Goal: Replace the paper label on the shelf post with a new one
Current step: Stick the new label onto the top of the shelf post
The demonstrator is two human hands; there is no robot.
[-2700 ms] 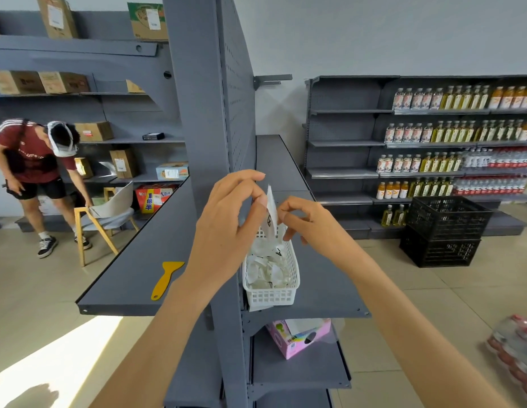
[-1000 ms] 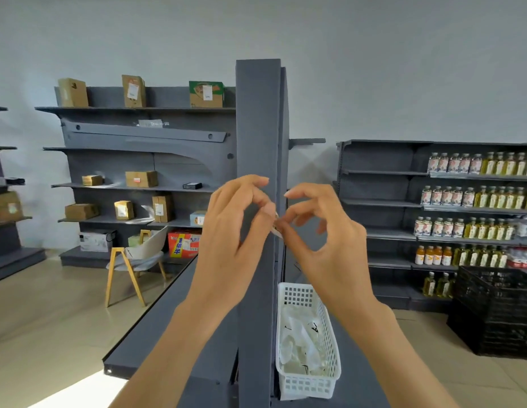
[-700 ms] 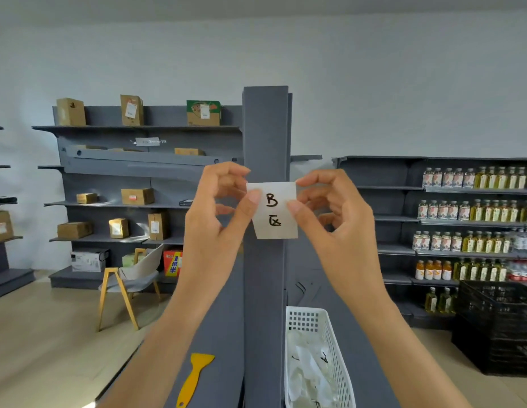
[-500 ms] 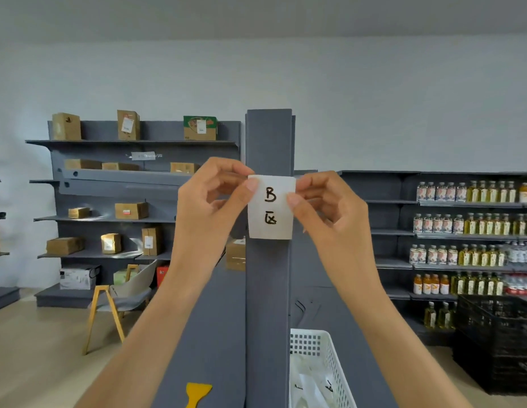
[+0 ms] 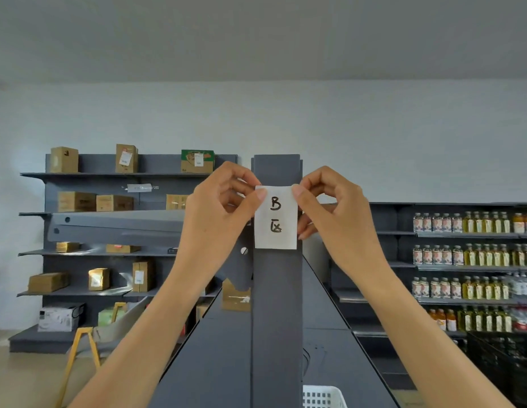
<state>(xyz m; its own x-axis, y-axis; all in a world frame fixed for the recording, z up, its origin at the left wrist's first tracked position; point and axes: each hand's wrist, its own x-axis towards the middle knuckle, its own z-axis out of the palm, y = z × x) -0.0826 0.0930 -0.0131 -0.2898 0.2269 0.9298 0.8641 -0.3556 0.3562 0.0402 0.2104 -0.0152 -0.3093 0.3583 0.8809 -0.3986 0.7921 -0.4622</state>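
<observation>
A white paper label [image 5: 275, 228] with a handwritten "B" and a character below it lies flat against the front of the grey shelf post [image 5: 276, 304], near the post's top. My left hand [image 5: 218, 213] pinches the label's upper left corner between thumb and fingers. My right hand [image 5: 332, 213] pinches its upper right corner the same way. The label's lower edge hangs free of both hands. No other label shows on the post.
A white plastic basket [image 5: 322, 397] sits on the shelf right of the post at the bottom edge. Grey shelves with cardboard boxes [image 5: 76, 201] stand at the back left, bottle shelves [image 5: 468, 254] at the right. A yellow-legged chair [image 5: 82, 346] stands lower left.
Both hands lifted the label out of the basket area, turned it face-on and raised it to the top of the post. My view tilted upward with it.
</observation>
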